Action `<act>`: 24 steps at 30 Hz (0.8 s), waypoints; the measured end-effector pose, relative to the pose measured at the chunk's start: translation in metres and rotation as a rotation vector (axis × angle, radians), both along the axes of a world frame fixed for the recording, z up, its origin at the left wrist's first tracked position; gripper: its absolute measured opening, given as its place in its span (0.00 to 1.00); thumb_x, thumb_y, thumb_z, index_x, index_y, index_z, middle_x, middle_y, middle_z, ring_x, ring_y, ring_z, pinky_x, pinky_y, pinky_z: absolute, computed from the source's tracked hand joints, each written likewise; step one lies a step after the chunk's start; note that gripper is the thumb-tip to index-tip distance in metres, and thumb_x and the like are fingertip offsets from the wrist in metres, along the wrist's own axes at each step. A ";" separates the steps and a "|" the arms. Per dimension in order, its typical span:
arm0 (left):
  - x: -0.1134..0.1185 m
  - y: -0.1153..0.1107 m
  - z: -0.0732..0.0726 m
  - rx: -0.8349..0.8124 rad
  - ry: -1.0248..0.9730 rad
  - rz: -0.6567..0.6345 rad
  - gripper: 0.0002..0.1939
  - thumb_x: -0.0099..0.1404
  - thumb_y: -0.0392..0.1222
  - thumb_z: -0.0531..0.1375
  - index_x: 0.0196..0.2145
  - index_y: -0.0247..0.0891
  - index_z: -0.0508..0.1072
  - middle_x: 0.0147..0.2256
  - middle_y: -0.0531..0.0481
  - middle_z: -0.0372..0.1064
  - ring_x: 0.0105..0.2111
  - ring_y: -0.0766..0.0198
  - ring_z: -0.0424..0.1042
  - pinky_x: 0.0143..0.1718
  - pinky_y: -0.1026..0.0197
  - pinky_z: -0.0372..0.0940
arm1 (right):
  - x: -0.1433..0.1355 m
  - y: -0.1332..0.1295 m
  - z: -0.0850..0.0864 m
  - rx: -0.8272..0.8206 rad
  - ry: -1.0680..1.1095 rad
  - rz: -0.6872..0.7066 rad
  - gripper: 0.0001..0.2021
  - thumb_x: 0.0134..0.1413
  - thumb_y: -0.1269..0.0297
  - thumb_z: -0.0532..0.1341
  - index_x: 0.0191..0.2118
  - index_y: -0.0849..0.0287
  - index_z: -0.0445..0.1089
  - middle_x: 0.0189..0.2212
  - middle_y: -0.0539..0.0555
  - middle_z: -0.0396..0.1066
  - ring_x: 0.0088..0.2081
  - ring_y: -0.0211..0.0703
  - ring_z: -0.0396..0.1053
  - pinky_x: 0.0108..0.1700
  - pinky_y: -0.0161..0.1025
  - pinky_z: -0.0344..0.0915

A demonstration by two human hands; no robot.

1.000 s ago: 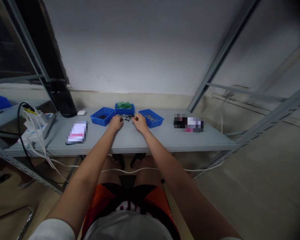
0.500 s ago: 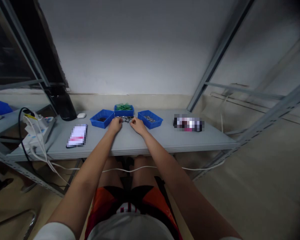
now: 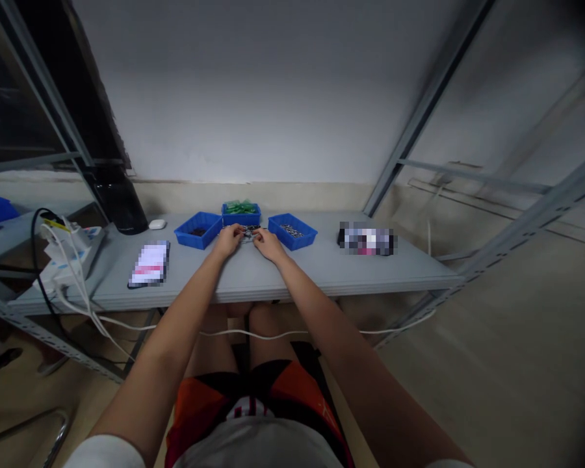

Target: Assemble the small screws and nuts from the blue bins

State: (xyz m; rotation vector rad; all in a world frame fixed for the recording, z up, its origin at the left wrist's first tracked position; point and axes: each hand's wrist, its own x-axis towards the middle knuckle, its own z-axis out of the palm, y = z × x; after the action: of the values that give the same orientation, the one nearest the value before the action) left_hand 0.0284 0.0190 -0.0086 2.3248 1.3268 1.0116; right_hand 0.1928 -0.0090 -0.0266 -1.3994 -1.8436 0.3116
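Note:
My left hand (image 3: pixel 230 240) and my right hand (image 3: pixel 267 245) meet over a small heap of dark and silvery metal pieces (image 3: pixel 248 232) on the grey table. Both hands have their fingers bent into a pinch; whatever is between the fingertips is too small to name. Behind the heap stands a blue bin (image 3: pixel 242 220) of green pieces (image 3: pixel 240 207). To the left of my hands is a blue bin (image 3: pixel 197 240) with dark brown bits in it. On their right, another blue bin (image 3: pixel 295 242) holds small silvery metal parts (image 3: pixel 291 231).
A phone (image 3: pixel 149 263) lies left on the table (image 3: pixel 283 283), near a white earbud case (image 3: pixel 157 224) and a black bottle (image 3: pixel 121 201). Power strips with cables (image 3: pixel 71 257) crowd the left end. Another blurred device (image 3: pixel 365 239) lies right. A white cable hangs below the front edge.
My fingers have shifted slightly over the heap, the left hand a little further in toward the right. The metal pieces between them lie differently. The bins stay put.

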 end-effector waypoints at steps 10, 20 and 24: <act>-0.002 0.002 0.000 0.079 0.077 0.037 0.13 0.60 0.33 0.52 0.38 0.32 0.74 0.38 0.42 0.73 0.38 0.60 0.70 0.43 0.60 0.63 | -0.002 0.004 -0.006 0.064 -0.206 0.058 0.11 0.53 0.73 0.55 0.39 0.59 0.73 0.39 0.57 0.72 0.43 0.43 0.67 0.49 0.39 0.61; 0.001 -0.012 0.005 0.007 0.149 -0.174 0.10 0.54 0.38 0.55 0.30 0.35 0.75 0.27 0.50 0.72 0.28 0.64 0.68 0.32 0.64 0.62 | 0.001 0.006 -0.005 0.053 -0.252 0.072 0.12 0.52 0.72 0.57 0.41 0.59 0.74 0.39 0.57 0.72 0.43 0.44 0.68 0.49 0.39 0.61; -0.001 -0.014 0.007 0.004 0.152 -0.158 0.10 0.54 0.39 0.55 0.29 0.35 0.75 0.27 0.50 0.72 0.28 0.64 0.68 0.32 0.64 0.61 | 0.002 0.006 -0.005 0.074 -0.261 0.072 0.10 0.53 0.72 0.57 0.38 0.58 0.75 0.37 0.56 0.73 0.42 0.43 0.68 0.48 0.38 0.61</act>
State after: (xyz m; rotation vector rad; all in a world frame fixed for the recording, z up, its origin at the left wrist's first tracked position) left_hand 0.0278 0.0049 -0.0012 2.5069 1.1701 0.8041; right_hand 0.1950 -0.0025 -0.0313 -1.3766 -2.0979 0.0980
